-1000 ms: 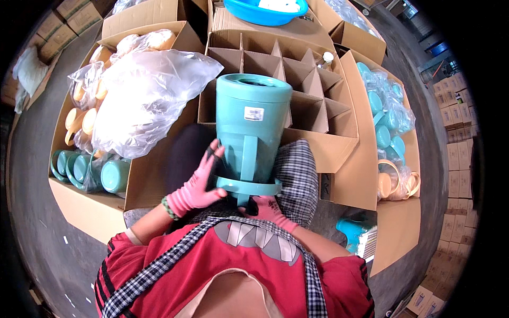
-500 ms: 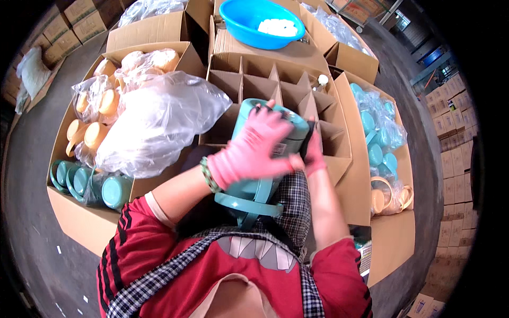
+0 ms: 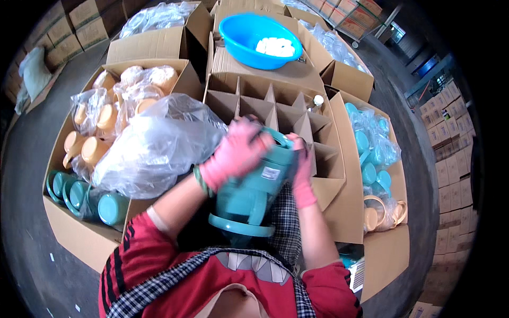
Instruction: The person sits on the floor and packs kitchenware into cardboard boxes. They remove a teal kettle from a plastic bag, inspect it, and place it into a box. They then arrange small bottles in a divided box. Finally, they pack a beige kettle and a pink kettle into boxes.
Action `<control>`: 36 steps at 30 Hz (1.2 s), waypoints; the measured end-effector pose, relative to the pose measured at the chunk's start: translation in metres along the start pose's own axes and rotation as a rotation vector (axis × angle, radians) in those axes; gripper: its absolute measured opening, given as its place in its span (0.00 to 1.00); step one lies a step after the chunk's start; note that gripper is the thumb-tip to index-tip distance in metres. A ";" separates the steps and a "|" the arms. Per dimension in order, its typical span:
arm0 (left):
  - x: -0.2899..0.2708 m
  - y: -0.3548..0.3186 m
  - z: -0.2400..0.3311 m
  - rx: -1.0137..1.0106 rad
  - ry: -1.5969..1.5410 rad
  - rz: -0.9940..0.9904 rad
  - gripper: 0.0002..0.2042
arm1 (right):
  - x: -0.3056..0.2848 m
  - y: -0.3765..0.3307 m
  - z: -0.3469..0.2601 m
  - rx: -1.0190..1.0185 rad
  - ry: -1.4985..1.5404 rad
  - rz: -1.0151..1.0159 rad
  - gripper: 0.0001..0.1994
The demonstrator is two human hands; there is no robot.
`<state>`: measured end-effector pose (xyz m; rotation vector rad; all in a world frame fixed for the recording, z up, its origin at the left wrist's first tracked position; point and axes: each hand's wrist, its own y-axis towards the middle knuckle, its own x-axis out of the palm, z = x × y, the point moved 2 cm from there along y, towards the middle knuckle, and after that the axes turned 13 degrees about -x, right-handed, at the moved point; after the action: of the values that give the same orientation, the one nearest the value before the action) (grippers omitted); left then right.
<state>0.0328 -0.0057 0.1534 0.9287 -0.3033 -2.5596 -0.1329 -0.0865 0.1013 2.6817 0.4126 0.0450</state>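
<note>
A teal thermos jug (image 3: pixel 249 193) lies tilted across my lap, its far end pointing at the divided carton. That end shows a round rim with a dark middle, and a white label sits on the side. Its handle and a wide ring are toward my body. My left hand (image 3: pixel 241 151), in a pink glove with dark fingertips, is curled against the left of the far end, somewhat blurred. Gloved alike, my right hand (image 3: pixel 302 172) grips the right side of that end, fingers partly hidden behind it.
Ahead stands a carton with cardboard dividers (image 3: pixel 265 98), a small white-capped bottle (image 3: pixel 317 102) in it. Behind it sits a blue basin (image 3: pixel 233 45) with white pieces. Left, a carton holds peach and teal parts (image 3: pixel 111 208) and a plastic bag (image 3: pixel 154 153). A right carton holds bagged teal parts (image 3: pixel 374 140).
My left hand has drawn back from across the jug to the left of its far end. The jug's label and the rim's dark middle now show. The whole view has shifted slightly.
</note>
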 end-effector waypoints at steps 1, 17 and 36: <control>0.000 -0.018 0.038 0.214 -0.056 -0.082 0.20 | -0.042 0.010 0.040 0.063 -0.089 0.061 0.20; -0.002 -0.002 -0.001 0.107 -0.123 0.031 0.16 | -0.013 0.001 0.011 0.174 0.014 0.002 0.30; 0.009 0.081 -0.050 -0.239 -0.962 -0.001 0.21 | 0.045 0.107 -0.054 -0.679 -0.994 -0.512 0.37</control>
<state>0.0828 -0.0861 0.1371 -0.4372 -0.2351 -2.7696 -0.0653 -0.1440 0.1935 1.5921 0.5798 -1.0368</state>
